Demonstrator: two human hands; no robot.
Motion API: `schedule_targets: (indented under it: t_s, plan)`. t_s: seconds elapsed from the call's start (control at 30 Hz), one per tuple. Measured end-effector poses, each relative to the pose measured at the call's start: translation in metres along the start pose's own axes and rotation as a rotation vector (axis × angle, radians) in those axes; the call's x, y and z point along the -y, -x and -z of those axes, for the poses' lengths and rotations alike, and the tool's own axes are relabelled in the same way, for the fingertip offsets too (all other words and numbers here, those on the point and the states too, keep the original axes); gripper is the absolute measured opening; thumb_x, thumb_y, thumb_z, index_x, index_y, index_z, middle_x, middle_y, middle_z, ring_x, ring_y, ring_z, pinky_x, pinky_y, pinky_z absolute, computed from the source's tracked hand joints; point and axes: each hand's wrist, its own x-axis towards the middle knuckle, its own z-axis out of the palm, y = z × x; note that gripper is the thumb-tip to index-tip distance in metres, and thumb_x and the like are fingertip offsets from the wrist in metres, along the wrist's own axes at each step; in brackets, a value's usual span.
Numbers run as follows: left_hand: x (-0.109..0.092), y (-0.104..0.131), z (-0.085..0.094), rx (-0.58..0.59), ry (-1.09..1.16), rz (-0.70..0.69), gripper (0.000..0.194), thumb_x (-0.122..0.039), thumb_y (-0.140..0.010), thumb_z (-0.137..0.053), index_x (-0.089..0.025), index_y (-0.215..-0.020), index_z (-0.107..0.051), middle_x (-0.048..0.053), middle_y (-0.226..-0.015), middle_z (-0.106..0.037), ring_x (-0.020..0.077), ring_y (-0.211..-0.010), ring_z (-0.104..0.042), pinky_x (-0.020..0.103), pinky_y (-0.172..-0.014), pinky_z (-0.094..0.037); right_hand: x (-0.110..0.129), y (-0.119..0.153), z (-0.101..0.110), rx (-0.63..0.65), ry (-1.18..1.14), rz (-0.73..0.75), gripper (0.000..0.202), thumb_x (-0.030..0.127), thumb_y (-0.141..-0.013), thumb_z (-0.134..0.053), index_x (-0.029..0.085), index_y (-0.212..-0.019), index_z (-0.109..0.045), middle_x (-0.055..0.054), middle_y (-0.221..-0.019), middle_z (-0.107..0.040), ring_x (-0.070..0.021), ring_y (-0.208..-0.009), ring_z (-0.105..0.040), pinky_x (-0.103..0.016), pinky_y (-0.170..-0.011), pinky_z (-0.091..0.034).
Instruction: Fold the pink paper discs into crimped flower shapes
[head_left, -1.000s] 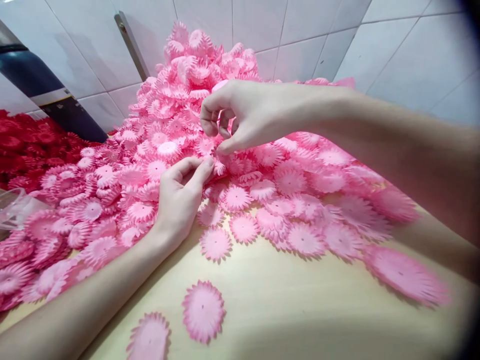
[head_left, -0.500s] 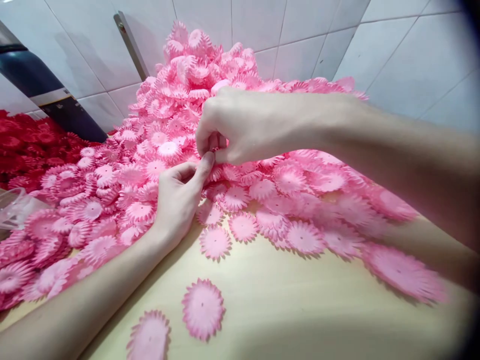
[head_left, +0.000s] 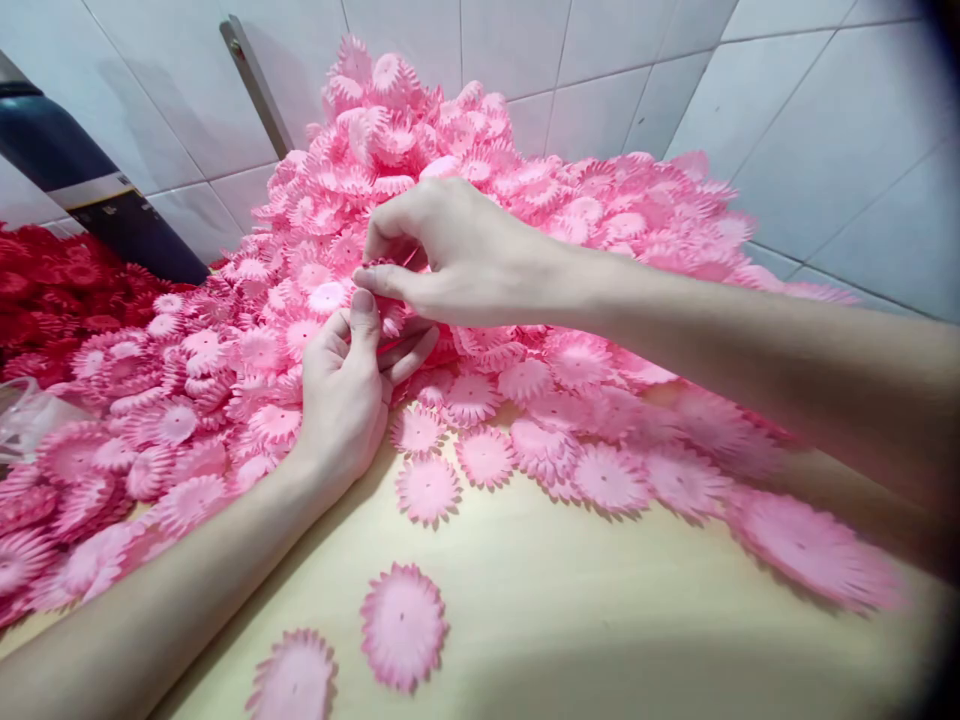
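Observation:
My left hand (head_left: 346, 385) is in front of the pink pile, thumb up, its other fingers curving to the right. A pink petal disc (head_left: 391, 320) with a fringed edge shows between its thumb and fingers, partly hidden. Just above, my right hand (head_left: 450, 255) pinches thumb against forefinger, with a bit of dark pink fringe at its fingertips. Whether this belongs to the same disc, I cannot tell. Both thumb tips nearly meet. Around them rises a large pile of pink petal discs (head_left: 330, 240), each with a small centre hole.
Loose discs (head_left: 405, 627) lie on the pale wooden table (head_left: 570, 600). At the left are red petal pieces (head_left: 67, 290), a dark blue bottle (head_left: 112, 190) leaning in view and a clear plastic container (head_left: 30, 420). A metal strip (head_left: 255, 85) stands against the tiled wall (head_left: 600, 60).
My right hand has shifted left and its forefinger and thumb have turned outward. My left hand's fingers have opened out to the right, showing a pink disc between the hands.

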Motion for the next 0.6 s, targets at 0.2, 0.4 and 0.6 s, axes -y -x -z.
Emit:
schedule_targets:
  t_s: [0.2, 0.4, 0.6]
  plan:
    - [-0.003, 0.003, -0.003, 0.013, 0.017, 0.018, 0.03, -0.052, -0.083, -0.063, -0.023, -0.081, -0.059, 0.002, -0.088, -0.072, 0.0177, -0.087, -0.072, 0.031, -0.08, -0.06, -0.008, -0.002, 0.002, 0.043, -0.084, -0.1, 0.027, 0.018, -0.084, -0.062, 0.018, -0.059, -0.053, 0.003, -0.052, -0.047, -0.0099, -0.051, -0.044, -0.024, -0.046, -0.032]
    - [-0.004, 0.004, -0.003, 0.005, 0.019, -0.053, 0.024, -0.047, -0.087, -0.06, -0.024, -0.082, -0.059, 0.003, -0.09, -0.072, 0.0186, -0.091, -0.072, 0.033, -0.081, -0.06, -0.01, -0.005, 0.0, 0.081, -0.238, -0.217, 0.027, 0.016, -0.087, -0.057, 0.017, -0.06, -0.054, 0.0, -0.058, -0.054, -0.0102, -0.051, -0.049, -0.022, -0.043, -0.035]
    - [-0.002, 0.005, 0.001, -0.038, 0.01, -0.109, 0.026, -0.044, -0.088, -0.059, -0.023, -0.074, -0.054, 0.0, -0.076, -0.067, 0.0169, -0.08, -0.071, 0.034, -0.075, -0.059, 0.0, -0.006, -0.008, -0.006, -0.361, -0.331, 0.032, 0.016, -0.09, -0.054, 0.018, -0.058, -0.049, 0.0, -0.055, -0.051, -0.0119, -0.051, -0.055, -0.022, -0.048, -0.045]
